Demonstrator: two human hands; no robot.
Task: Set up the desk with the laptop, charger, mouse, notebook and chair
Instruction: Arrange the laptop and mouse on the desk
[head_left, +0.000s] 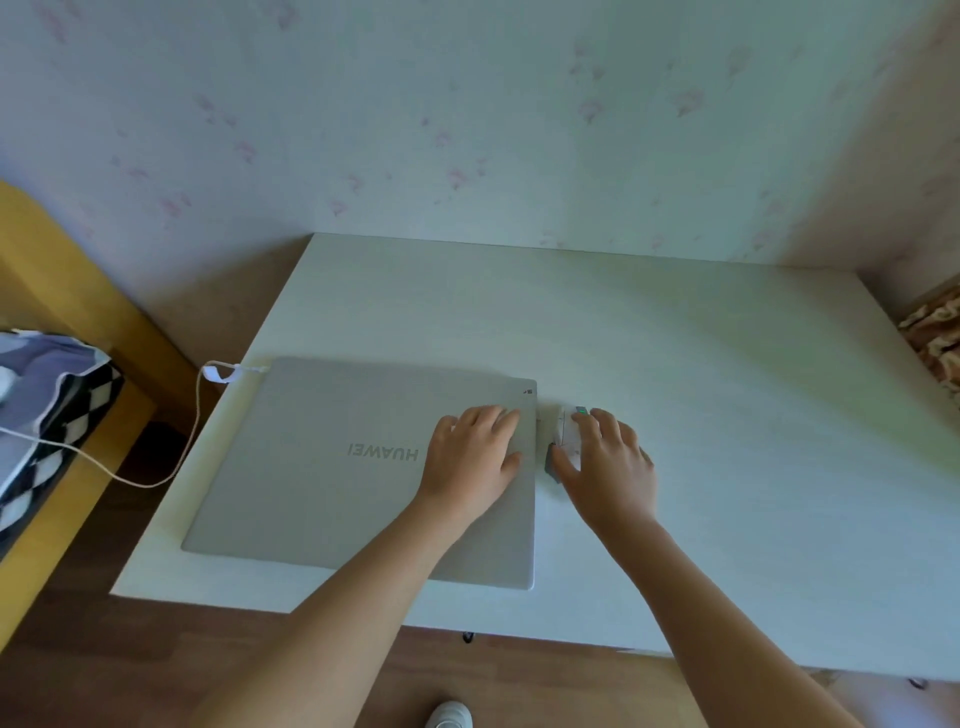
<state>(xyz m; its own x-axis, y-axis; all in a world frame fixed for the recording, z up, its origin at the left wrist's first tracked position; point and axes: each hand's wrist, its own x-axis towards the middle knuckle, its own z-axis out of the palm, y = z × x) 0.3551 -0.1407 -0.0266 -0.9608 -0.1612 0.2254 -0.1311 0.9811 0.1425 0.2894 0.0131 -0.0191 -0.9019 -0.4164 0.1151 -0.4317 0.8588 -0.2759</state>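
A closed silver laptop (332, 467) lies on the left half of the white desk (727, 415), its logo upside down to me. My left hand (475, 457) rests flat on the lid near its right edge, fingers spread. Just right of the laptop sits a small white mouse (569, 434) with a grey side; my right hand (608, 462) covers it, fingers curled over its top and thumb at its side. A white charger cable (197, 415) runs from the laptop's far left corner down off the desk toward the left. No notebook or chair is in view.
A wooden bed frame (57, 291) with chequered bedding (57, 415) stands at the left, close to the desk. The desk's back edge meets a patterned wall. Patterned fabric (935, 338) shows at the right edge. A white shoe (449, 716) is on the wooden floor below.
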